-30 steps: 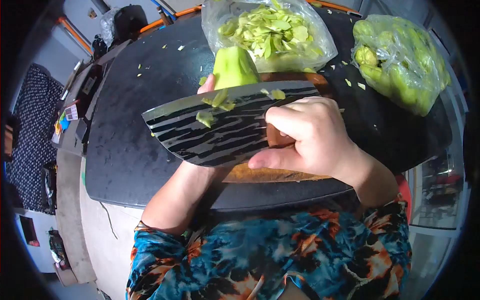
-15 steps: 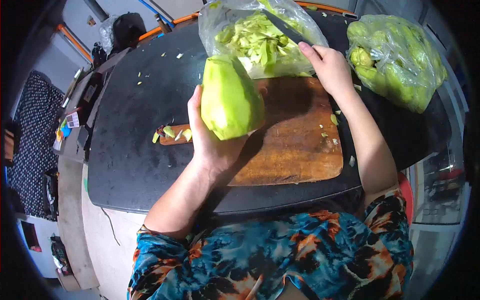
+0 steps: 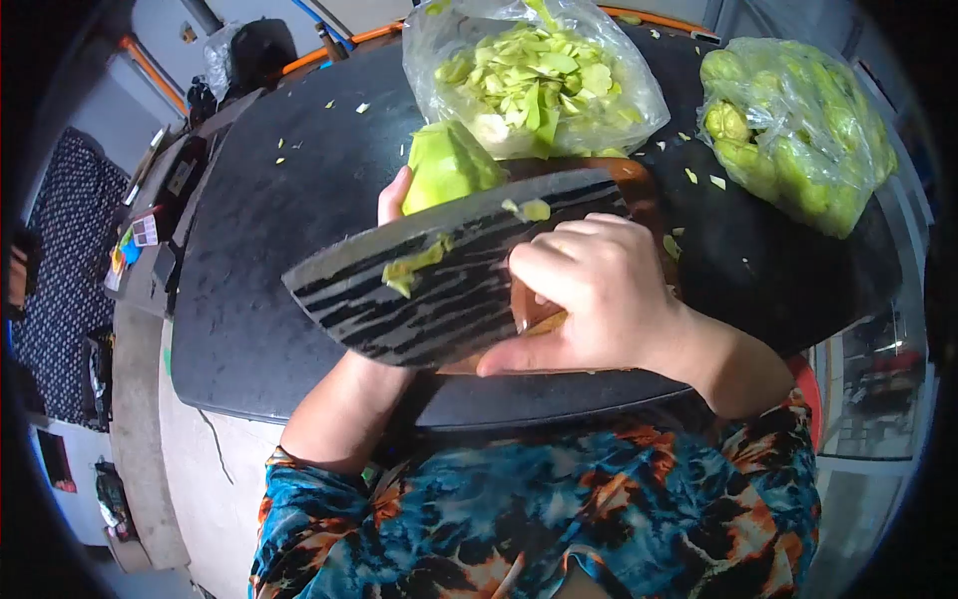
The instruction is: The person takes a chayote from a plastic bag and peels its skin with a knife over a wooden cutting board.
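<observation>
My left hand point(image 3: 393, 200) is wrapped round a peeled, pale-green chayote point(image 3: 451, 170); only the thumb shows beside it, the fingers being hidden behind the blade. In front of the fruit, my right hand point(image 3: 609, 290) grips a broad cleaver point(image 3: 449, 314). Its wide, dark-streaked blade lies across the view and points left, with scraps of green peel point(image 3: 414, 268) stuck to it. I cannot tell whether the edge touches the chayote. Beneath both hands is a wooden cutting board point(image 3: 639, 180), mostly covered by the blade and the right hand.
An open clear plastic bag point(image 3: 639, 110) full of green peelings point(image 3: 539, 85) stands behind the board. To the right on the black table point(image 3: 269, 260) rests a tied-up plastic bag of unpeeled green chayotes point(image 3: 798, 130). Small peel scraps lie scattered about the tabletop.
My right hand has come down and left from the peelings bag, bringing the cleaver across in front of the chayote. The left hand still holds the fruit, now partly behind the blade.
</observation>
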The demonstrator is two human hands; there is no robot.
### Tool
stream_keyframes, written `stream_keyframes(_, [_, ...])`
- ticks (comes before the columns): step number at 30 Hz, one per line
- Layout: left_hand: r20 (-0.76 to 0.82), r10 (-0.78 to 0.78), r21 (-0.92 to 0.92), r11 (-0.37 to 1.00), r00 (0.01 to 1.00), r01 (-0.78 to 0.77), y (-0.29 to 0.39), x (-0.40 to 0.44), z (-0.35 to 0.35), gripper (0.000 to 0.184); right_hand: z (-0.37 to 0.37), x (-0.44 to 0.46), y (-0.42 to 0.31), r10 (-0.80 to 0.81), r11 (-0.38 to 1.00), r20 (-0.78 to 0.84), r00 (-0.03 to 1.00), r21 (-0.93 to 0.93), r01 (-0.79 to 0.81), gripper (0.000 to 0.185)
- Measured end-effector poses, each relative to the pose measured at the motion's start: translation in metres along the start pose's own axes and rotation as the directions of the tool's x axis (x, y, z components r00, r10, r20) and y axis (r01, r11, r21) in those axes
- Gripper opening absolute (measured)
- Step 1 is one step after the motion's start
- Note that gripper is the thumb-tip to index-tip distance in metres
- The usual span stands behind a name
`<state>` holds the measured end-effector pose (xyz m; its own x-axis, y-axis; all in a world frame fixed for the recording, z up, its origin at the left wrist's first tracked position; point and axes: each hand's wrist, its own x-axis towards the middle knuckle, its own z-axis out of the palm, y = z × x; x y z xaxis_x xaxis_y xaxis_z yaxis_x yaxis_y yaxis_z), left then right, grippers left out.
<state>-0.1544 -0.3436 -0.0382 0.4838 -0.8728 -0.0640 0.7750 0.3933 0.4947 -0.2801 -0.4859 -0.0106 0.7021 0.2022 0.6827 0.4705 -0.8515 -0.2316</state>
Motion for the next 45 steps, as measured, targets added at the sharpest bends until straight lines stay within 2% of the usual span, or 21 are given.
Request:
stream_keyframes(5, [0.263,0.054,-0.081,0.996,0.963,-0.033,0.0,0.006,-0.017,0.06,0.001,-0.004,-0.007,-0.004,0.999,0.05,0.999,-0.038,0.006,0.058])
stream_keyframes(8, [0.242,0.063,-0.121,0.992,0.968,-0.035,0.003,0.008,-0.02,0.066,0.004,-0.005,-0.009,-0.014,0.999,0.072,0.997,-0.042,0.017,0.059])
stream_keyframes(17, [0.107,0.034,-0.095,0.995,0.994,-0.024,0.009,0.005,-0.019,0.063,0.012,-0.003,0.003,-0.03,0.992,0.03,0.999,-0.125,0.033,0.06])
stream_keyframes(18, [0.05,0.037,-0.086,0.996,0.998,-0.032,0.009,0.004,-0.018,0.063,0.013,-0.002,0.009,0.024,0.987,0.032,0.999,-0.162,-0.018,0.061])
stream_keyframes(20, [-0.268,0.166,-0.064,0.98,0.949,-0.189,-0.008,0.001,0.011,0.065,0.011,0.002,0.029,0.131,0.965,0.027,0.991,-0.234,-0.121,0.064])
stream_keyframes(22, [-0.006,0.104,0.047,0.994,0.995,-0.103,0.002,0.003,-0.016,0.066,-0.007,0.009,0.075,0.511,0.807,-0.019,0.859,-0.335,-0.487,0.067])
stream_keyframes(23, [-0.12,0.155,0.082,0.986,0.981,-0.146,-0.004,0.001,-0.004,0.07,-0.013,0.0,0.108,0.561,0.757,-0.081,0.824,-0.353,-0.55,0.066])
stream_keyframes(24, [-0.101,0.154,0.099,0.985,0.983,-0.144,-0.005,0.002,-0.003,0.07,-0.019,0.002,0.118,0.603,0.704,-0.147,0.784,-0.365,-0.609,0.066])
stream_keyframes(27, [-0.089,0.146,0.094,0.986,0.985,-0.138,-0.003,0.006,-0.004,0.068,-0.025,0.0,0.114,0.611,0.738,-0.148,0.777,-0.247,-0.628,0.062])
stream_keyframes(28, [-0.111,0.121,0.071,0.991,0.986,-0.113,-0.002,0.007,-0.007,0.067,-0.02,0.002,0.099,0.574,0.796,-0.137,0.807,-0.14,-0.589,0.059])
stream_keyframes(30, [-0.157,0.07,0.03,0.997,0.985,-0.066,0.001,0.009,-0.014,0.065,-0.017,0.006,0.06,0.423,0.89,-0.064,0.904,-0.155,-0.428,0.056])
stream_keyframes(31, [-0.265,0.068,0.062,0.997,0.962,-0.053,0.0,0.008,-0.011,0.063,-0.014,0.006,0.045,0.31,0.943,-0.034,0.95,-0.119,-0.312,0.056])
stream_keyframes(32, [-0.203,0.165,0.037,0.986,0.965,-0.16,-0.005,0.007,-0.015,0.062,-0.011,0.005,0.033,0.193,0.978,-0.012,0.981,-0.081,-0.194,0.056])
stream_keyframes(34, [-0.092,0.027,-0.134,0.99,0.995,-0.039,0.0,0.003,0.0,0.061,-0.005,0.001,0.016,0.051,0.999,0.032,0.998,-0.011,-0.05,0.056])
stream_keyframes(35, [0.01,0.059,-0.065,0.996,0.998,-0.058,0.001,0.004,-0.009,0.06,-0.003,0.0,0.008,-0.01,0.998,0.034,0.999,-0.058,0.012,0.057])
stream_keyframes(37, [0.083,0.256,0.158,0.951,0.963,-0.266,-0.006,0.007,-0.019,0.058,0.003,-0.002,0.001,-0.044,0.999,0.015,0.999,-0.032,0.044,0.058])
stream_keyframes(39, [-0.022,0.494,0.626,0.685,0.869,-0.373,-0.007,0.005,-0.017,0.056,0.006,-0.003,0.0,-0.051,0.998,0.027,0.998,-0.033,0.052,0.059])
stream_keyframes(40, [-0.037,0.496,0.641,0.678,0.868,-0.36,-0.006,0.005,-0.017,0.056,0.006,-0.004,0.001,-0.052,0.997,0.048,0.997,-0.048,0.054,0.06])
stream_keyframes(42, [-0.099,0.378,0.471,0.833,0.921,-0.291,-0.004,0.005,-0.012,0.054,0.009,-0.004,0.005,-0.049,0.995,0.071,0.996,-0.083,0.055,0.061])
stream_keyframes(44, [-0.104,0.107,0.036,0.994,0.989,-0.104,0.004,0.003,-0.002,0.052,0.014,-0.002,0.015,-0.04,0.992,0.074,0.996,-0.119,0.048,0.062])
stream_keyframes(45, [0.147,0.094,-0.182,0.981,0.985,-0.067,0.005,0.013,-0.017,0.055,0.015,-0.001,0.026,0.016,0.983,0.073,0.997,-0.182,-0.003,0.063])
